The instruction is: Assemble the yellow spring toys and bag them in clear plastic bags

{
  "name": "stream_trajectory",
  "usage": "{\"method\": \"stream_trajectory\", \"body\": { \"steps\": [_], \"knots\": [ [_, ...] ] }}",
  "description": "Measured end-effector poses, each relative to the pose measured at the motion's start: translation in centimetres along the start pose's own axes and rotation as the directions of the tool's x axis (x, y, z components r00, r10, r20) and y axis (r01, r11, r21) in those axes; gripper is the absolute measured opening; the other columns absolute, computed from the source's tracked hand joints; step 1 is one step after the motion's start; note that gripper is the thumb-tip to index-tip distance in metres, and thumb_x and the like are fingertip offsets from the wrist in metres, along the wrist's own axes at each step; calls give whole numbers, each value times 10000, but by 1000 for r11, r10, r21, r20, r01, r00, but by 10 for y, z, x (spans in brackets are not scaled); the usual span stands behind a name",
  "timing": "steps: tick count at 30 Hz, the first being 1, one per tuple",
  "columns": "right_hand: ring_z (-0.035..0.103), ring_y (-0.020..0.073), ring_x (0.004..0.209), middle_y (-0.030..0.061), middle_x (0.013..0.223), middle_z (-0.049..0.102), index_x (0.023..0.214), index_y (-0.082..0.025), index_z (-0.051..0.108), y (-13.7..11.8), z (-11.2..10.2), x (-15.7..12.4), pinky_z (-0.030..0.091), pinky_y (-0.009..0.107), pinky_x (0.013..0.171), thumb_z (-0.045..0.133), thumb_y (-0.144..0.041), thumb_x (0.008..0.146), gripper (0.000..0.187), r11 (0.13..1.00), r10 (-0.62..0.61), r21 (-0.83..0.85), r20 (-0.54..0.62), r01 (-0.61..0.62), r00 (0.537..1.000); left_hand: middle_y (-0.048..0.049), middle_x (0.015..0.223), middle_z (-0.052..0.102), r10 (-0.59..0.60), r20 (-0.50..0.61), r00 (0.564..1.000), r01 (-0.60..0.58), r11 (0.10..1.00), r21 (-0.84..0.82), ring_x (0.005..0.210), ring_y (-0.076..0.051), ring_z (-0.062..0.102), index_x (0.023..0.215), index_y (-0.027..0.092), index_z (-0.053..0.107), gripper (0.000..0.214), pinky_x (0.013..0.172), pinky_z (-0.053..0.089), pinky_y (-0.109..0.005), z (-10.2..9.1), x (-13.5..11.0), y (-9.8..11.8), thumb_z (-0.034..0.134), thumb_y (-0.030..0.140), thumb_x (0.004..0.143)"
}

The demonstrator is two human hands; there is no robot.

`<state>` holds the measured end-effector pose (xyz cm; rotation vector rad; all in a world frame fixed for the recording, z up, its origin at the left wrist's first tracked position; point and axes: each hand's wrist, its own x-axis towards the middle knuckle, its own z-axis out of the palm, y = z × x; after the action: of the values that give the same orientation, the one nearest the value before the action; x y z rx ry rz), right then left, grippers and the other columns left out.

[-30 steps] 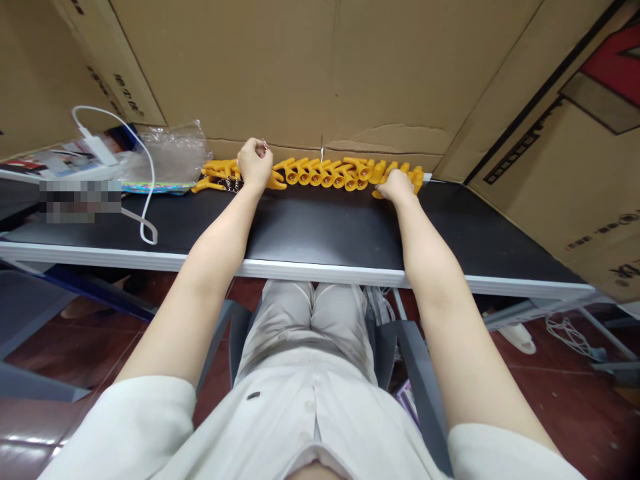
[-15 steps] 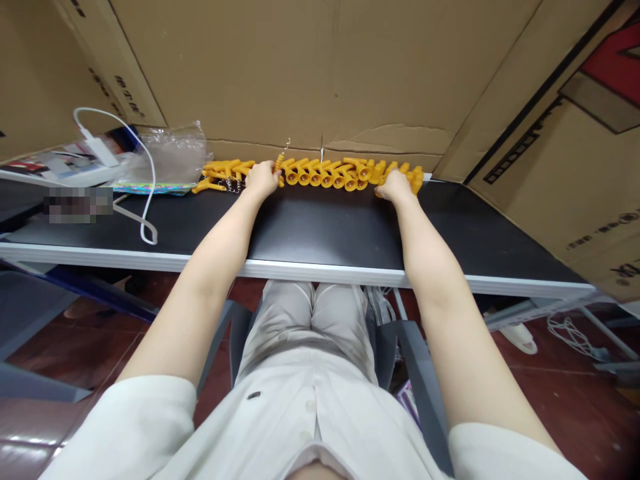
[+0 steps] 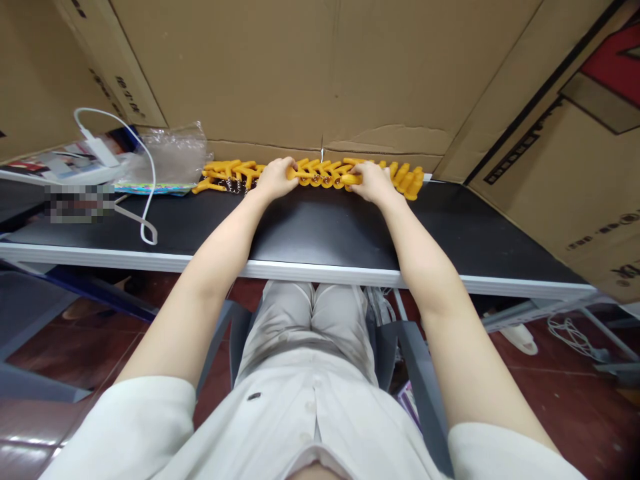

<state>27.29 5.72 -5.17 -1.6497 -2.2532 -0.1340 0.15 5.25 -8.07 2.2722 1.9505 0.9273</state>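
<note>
In front of the row, my left hand (image 3: 278, 179) is closed on a slim yellow stick-like piece (image 3: 302, 175) that points right. Opposite it, my right hand (image 3: 373, 182) pinches a yellow flared plastic piece (image 3: 351, 179), which points left. The two held pieces are apart. Behind and between my hands runs a row of yellow horn-shaped pieces (image 3: 316, 180) with round open ends. More yellow tubular pieces (image 3: 410, 181) stand beyond my right hand. Left of my left hand lies a heap of yellow branched pieces (image 3: 235, 169) with thin metal coils (image 3: 231, 187).
A black tabletop (image 3: 325, 230) with a pale metal edge lies before me. Tall cardboard (image 3: 325, 73) closes off the back and sides. At left are a clear plastic bag (image 3: 173, 157), a white adapter (image 3: 101, 152) with its cable, and printed sheets.
My right hand has moved left from the standing pieces, now with a flared yellow piece. My left hand has shifted slightly right, and its yellow piece has swung from upright to level.
</note>
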Motion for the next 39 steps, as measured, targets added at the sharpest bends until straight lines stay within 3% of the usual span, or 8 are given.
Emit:
{"method": "stream_trajectory", "body": {
  "steps": [3,10,13,18,24,29,33,39],
  "knots": [
    [633,436,1449,159,1513,728,1325,-241,777,1,8,2,449,671,1208,704,-205,947,387,998,-64,12,14,64,998,-157,1323,779,53,20,998,-53,998,-14,1285,-337,679,1320,167,743,453,1174,503,-427,2,1,-1,603,307,912],
    [673,439,1367,204,1477,726,1348,-171,781,12,19,9,473,654,1163,699,-194,954,402,998,-64,3,-33,65,997,-130,1189,804,135,3,991,-135,988,-80,1128,-312,709,1264,153,765,445,1073,535,-416,10,5,-7,622,339,887],
    [671,428,1378,204,1476,722,1389,-172,779,14,24,13,499,621,1163,729,-211,956,437,991,-124,46,-51,127,991,-113,1165,804,162,8,987,-160,983,-91,1116,-303,713,1273,168,765,443,1054,536,-402,12,4,-6,641,360,893],
    [695,371,1332,171,1403,735,1390,-208,797,17,35,21,528,537,1179,735,-341,1011,406,933,-304,164,-112,319,946,-102,1073,796,155,27,988,-152,985,-80,1060,-297,730,1366,181,739,468,1021,524,-398,8,-2,4,627,389,962],
    [698,376,1282,173,1330,711,1417,-226,786,20,44,27,534,582,1175,741,-506,1016,491,898,-346,230,-156,375,925,-75,985,778,161,16,987,-160,986,-56,1013,-300,727,1335,202,735,436,976,526,-392,7,-3,8,667,304,917],
    [719,348,1200,173,1367,705,1417,-206,732,25,49,33,604,583,1100,816,-416,935,532,857,-296,388,-167,338,941,-78,1040,784,151,-13,988,-151,986,-66,1030,-307,721,1291,213,734,427,970,532,-398,9,1,0,674,256,870],
    [760,273,1077,121,1355,709,1337,-242,675,28,46,35,676,509,993,892,-380,850,550,752,-233,602,-138,268,963,-67,1001,770,113,-9,994,-113,990,-88,998,-299,714,1251,218,735,413,971,533,-403,9,4,-6,682,233,842],
    [793,251,948,68,1029,757,1030,-228,683,23,31,25,687,453,941,993,-458,790,455,601,-144,789,-51,128,988,-35,917,731,99,-27,995,-102,985,-137,930,-252,690,1191,236,724,356,974,524,-383,5,4,-8,708,204,837]
  ]
}}
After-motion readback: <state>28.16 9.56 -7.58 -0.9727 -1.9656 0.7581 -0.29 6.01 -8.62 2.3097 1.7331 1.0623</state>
